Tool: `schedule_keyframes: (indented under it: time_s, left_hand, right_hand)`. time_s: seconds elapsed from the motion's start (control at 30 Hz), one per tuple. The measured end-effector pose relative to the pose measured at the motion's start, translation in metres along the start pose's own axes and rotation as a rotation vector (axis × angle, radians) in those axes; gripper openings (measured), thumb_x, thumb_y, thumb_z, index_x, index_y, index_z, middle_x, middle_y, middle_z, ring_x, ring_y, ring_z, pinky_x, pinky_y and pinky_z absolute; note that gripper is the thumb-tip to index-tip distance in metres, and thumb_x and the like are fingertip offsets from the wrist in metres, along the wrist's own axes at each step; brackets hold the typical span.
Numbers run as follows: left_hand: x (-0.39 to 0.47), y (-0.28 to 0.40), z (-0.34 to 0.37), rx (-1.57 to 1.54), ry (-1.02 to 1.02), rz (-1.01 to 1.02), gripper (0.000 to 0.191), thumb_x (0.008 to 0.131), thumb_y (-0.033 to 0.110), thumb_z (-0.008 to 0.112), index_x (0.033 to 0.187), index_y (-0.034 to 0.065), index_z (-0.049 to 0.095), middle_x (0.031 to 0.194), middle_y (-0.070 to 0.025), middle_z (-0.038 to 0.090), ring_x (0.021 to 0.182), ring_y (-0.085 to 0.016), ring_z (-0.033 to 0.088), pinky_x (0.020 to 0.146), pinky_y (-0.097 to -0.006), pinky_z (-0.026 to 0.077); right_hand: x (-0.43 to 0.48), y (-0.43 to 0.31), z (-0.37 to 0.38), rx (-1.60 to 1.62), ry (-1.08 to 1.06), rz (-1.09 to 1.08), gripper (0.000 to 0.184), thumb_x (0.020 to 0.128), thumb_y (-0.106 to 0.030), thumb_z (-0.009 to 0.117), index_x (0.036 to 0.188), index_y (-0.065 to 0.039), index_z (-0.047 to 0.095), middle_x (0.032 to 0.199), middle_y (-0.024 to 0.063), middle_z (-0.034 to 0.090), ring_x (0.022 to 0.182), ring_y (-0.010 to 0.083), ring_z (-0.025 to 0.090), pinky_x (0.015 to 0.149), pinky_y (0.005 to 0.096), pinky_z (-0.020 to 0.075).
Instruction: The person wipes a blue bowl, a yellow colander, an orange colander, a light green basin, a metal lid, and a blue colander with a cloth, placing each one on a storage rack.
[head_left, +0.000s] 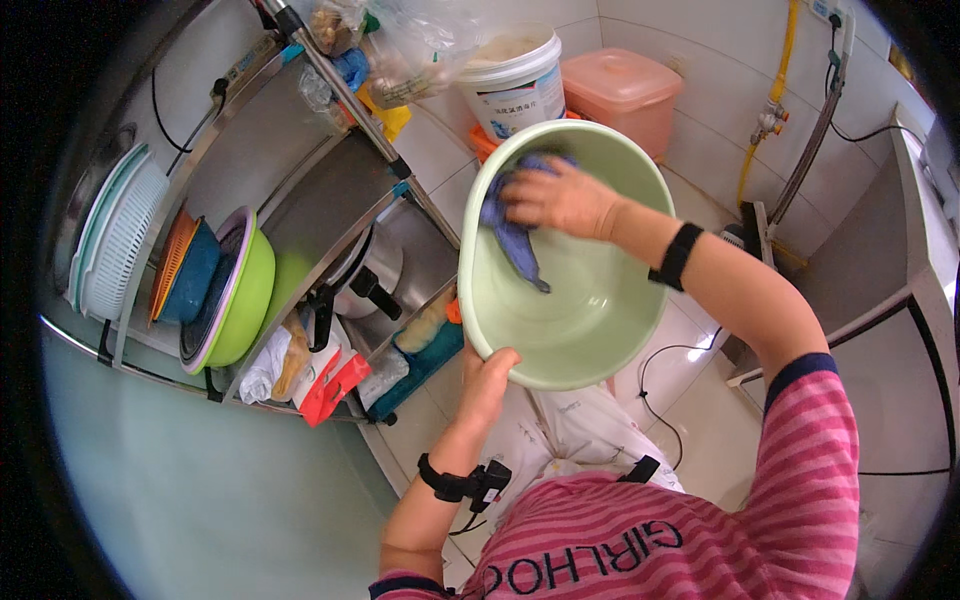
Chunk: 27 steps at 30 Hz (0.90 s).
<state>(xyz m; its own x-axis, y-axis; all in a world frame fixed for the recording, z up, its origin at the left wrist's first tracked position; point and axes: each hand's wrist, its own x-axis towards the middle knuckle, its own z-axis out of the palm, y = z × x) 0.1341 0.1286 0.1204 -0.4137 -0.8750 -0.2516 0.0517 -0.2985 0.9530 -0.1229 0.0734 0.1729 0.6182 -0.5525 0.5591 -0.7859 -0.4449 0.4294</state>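
Note:
A large pale green plastic basin (577, 315) is tilted in front of me, its inside facing up at me. My left hand (486, 375) grips the near left rim, thumb over the edge and fingers hidden beneath. Inside the basin, my right hand (559, 199) presses a blue-purple cloth (517, 244) against the upper left wall. The right fingers are blurred. One end of the cloth hangs down towards the basin's bottom.
To the left, a metal shelf rack (330, 176) carries a white colander (131, 232), a lime green basin (251, 292) and a steel pot (382, 262). Beyond my basin stand a white bucket (514, 94) and a pink lidded box (626, 94). A black cable (646, 401) crosses the tiled floor.

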Motion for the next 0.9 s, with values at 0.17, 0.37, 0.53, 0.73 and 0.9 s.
schedule_keyframes:
  time_s: [0.17, 0.37, 0.53, 0.73, 0.9]
  left_hand:
    - [-0.001, -0.003, -0.005, 0.000, 0.010, 0.059, 0.048, 0.068, 0.000, 0.049, 0.115, -0.0044, 0.044, 0.107, -0.0118, 0.052, 0.094, -0.021, 0.054, 0.078, -0.0324, 0.045]
    - [-0.007, -0.008, 0.009, -0.168, 0.083, 0.051, 0.035, 0.067, -0.003, 0.049, 0.102, -0.0035, 0.048, 0.090, -0.0040, 0.052, 0.076, -0.011, 0.050, 0.063, -0.0223, 0.041]
    - [-0.003, -0.016, 0.008, -0.084, 0.087, 0.076, 0.028, 0.068, -0.002, 0.049, 0.096, -0.0013, 0.049, 0.085, -0.0015, 0.049, 0.072, -0.010, 0.047, 0.062, -0.0225, 0.039]
    - [-0.007, -0.008, 0.004, 0.009, 0.004, 0.025, 0.043, 0.067, -0.002, 0.048, 0.110, -0.0044, 0.045, 0.100, -0.0070, 0.051, 0.090, -0.015, 0.048, 0.081, -0.0261, 0.038]
    - [-0.009, -0.003, 0.003, -0.080, 0.026, 0.097, 0.053, 0.067, -0.004, 0.046, 0.119, -0.0027, 0.040, 0.106, -0.0078, 0.050, 0.094, -0.016, 0.048, 0.083, -0.0258, 0.038]
  right_hand:
    - [-0.041, -0.003, 0.028, 0.132, -0.247, 0.653, 0.028, 0.076, -0.017, 0.059, 0.103, -0.012, 0.052, 0.105, 0.0108, 0.054, 0.099, 0.0277, 0.054, 0.080, 0.0381, 0.0457]
    - [-0.041, -0.094, 0.024, 0.541, -0.190, 0.828, 0.029, 0.073, -0.020, 0.063, 0.096, -0.006, 0.052, 0.094, 0.0168, 0.052, 0.086, 0.0334, 0.054, 0.073, 0.0422, 0.0471]
    - [-0.020, -0.130, 0.008, 0.695, -0.197, 0.288, 0.023, 0.069, -0.020, 0.064, 0.087, -0.010, 0.055, 0.093, 0.0079, 0.051, 0.089, 0.0257, 0.055, 0.070, 0.0363, 0.0496]
    - [0.005, -0.025, 0.013, 0.079, 0.125, 0.124, 0.016, 0.076, -0.015, 0.052, 0.091, -0.011, 0.055, 0.110, 0.0042, 0.055, 0.101, 0.0203, 0.052, 0.078, 0.0372, 0.0451]
    - [-0.037, 0.007, 0.027, -0.072, -0.066, 0.454, 0.017, 0.077, -0.012, 0.051, 0.092, -0.007, 0.057, 0.101, 0.0078, 0.056, 0.094, 0.0227, 0.055, 0.078, 0.0357, 0.0456]
